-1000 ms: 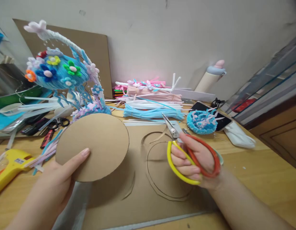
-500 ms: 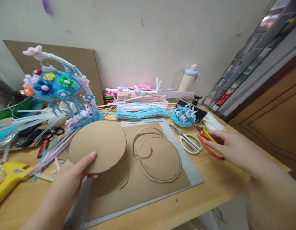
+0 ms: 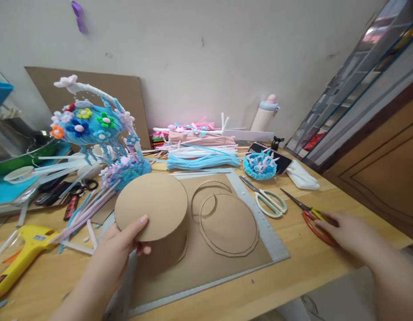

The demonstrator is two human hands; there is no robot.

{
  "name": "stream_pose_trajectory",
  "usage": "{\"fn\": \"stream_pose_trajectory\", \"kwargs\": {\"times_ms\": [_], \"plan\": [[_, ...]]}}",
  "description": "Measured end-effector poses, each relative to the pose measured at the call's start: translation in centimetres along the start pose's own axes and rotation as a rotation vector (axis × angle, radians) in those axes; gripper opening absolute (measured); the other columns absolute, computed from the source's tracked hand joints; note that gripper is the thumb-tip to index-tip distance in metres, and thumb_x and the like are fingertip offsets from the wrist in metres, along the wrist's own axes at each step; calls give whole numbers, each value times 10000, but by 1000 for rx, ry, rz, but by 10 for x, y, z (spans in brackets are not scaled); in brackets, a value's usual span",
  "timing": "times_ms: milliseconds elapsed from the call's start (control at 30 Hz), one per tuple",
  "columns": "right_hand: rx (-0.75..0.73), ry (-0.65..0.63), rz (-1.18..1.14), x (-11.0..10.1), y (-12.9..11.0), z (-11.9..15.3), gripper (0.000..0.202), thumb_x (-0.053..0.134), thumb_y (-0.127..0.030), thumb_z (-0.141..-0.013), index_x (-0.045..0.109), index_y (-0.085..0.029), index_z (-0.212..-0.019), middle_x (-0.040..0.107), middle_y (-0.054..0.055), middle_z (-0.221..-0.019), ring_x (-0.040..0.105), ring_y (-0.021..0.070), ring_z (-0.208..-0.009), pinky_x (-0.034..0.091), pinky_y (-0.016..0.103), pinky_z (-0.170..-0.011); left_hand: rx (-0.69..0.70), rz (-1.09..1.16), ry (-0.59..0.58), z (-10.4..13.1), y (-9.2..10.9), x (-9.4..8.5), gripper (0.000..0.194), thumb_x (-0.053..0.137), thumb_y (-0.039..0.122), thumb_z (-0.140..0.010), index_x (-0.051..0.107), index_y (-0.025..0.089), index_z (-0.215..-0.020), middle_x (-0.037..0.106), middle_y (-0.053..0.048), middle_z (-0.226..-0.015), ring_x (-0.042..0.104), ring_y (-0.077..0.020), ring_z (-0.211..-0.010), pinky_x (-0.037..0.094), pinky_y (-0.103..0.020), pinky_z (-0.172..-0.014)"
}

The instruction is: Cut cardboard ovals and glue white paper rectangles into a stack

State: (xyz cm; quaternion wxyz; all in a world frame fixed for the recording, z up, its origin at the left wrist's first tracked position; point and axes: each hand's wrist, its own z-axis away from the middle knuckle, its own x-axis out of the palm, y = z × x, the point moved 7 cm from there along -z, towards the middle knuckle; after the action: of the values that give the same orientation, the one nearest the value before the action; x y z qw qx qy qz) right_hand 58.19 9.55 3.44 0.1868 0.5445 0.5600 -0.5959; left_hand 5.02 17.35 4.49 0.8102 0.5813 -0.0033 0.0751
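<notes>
My left hand [image 3: 117, 247] grips a round cardboard disc [image 3: 151, 207] at its near edge, thumb on top, above the cutting mat. My right hand [image 3: 346, 234] has its fingers closed at the handles of red-and-yellow scissors [image 3: 318, 223], which lie low at the table's right side with blades pointing away to the left. Beneath the disc, a brown cardboard sheet [image 3: 179, 285] covers most of the grey mat [image 3: 276, 252]. On that sheet rest a second cardboard disc [image 3: 229, 225] and thin curled cardboard offcuts [image 3: 195, 196]. White-handled scissors [image 3: 271, 203] lie at the mat's right edge.
A yellow glue gun [image 3: 24, 254] is at the left. Behind it stand a blue flowered pipe-cleaner model [image 3: 92, 127] and black scissors [image 3: 84, 185]. Pipe-cleaner bundles [image 3: 202, 160], a blue fuzzy piece [image 3: 259, 167], a phone [image 3: 283, 162], tissues [image 3: 303, 174] and a bottle [image 3: 264, 116] line the back.
My right hand has moved the red-and-yellow scissors right and toward me, away from the blue piece. The disc in my left hand has shifted slightly right. The view has tilted up a little.
</notes>
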Motion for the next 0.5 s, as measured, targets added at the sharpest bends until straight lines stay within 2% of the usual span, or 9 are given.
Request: {"fn": "stream_pose_trajectory", "kwargs": {"times_ms": [67, 100, 167, 267, 367, 433, 500], "plan": [[0, 15, 82, 6, -14, -3, 243, 568, -434, -686, 639, -203, -665, 665, 242, -797, 595, 520, -880, 421, 588, -718, -35, 39, 17, -1, -3, -1, 324, 789, 403, -617, 654, 147, -762, 648, -7, -588, 542, -125, -395, 401, -206, -343], [-13, 7, 109, 10, -23, -4, 302, 531, -451, -735, 661, -179, -753, 661, 253, -921, 575, 507, -969, 425, 578, -777, -48, 53, 16, -1, -3, 0, 323, 778, 414, -628, 645, 141, -740, 636, -9, -563, 536, -126, -381, 390, -203, -329], [-52, -47, 123, 24, -40, -9, 384, 468, -469, -812, 670, -160, -919, 643, 218, -1081, 589, 418, -1020, 460, 496, -823, -76, 74, -11, -1, -5, 3, 327, 758, 425, -649, 627, 130, -702, 604, -4, -510, 496, -107, -334, 343, -184, -295], [-86, -139, 152, 48, -57, -17, 394, 530, -473, -783, 679, -144, -939, 675, 185, -995, 637, 350, -891, 491, 432, -765, -118, 119, -70, 1, -6, 11, 276, 751, 366, -679, 617, 126, -701, 596, 7, -504, 437, -58, -300, 286, -146, -276], [-107, -194, 191, 64, -62, -23, 355, 595, -446, -731, 687, -136, -878, 672, 154, -830, 638, 324, -767, 486, 406, -687, -157, 157, -113, 1, -10, 16, 157, 735, 241, -707, 625, 130, -705, 613, 0, -503, 429, -46, -309, 323, -133, -288], [-122, -207, 208, 69, -64, -24, 318, 590, -440, -735, 681, -149, -824, 659, 140, -806, 630, 311, -752, 475, 392, -677, -184, 171, -117, 1, -14, 16, 67, 698, 143, -724, 641, 121, -695, 662, -45, -547, 544, -83, -394, 439, -142, -363], [-132, -214, 215, 71, -67, -23, 320, 571, -464, -756, 668, -162, -788, 654, 138, -825, 623, 307, -777, 466, 385, -694, -199, 190, -109, 0, -17, 15, 58, 642, 79, -740, 661, 106, -692, 729, -119, -706, 691, -160, -641, 565, -196, -568]]}}
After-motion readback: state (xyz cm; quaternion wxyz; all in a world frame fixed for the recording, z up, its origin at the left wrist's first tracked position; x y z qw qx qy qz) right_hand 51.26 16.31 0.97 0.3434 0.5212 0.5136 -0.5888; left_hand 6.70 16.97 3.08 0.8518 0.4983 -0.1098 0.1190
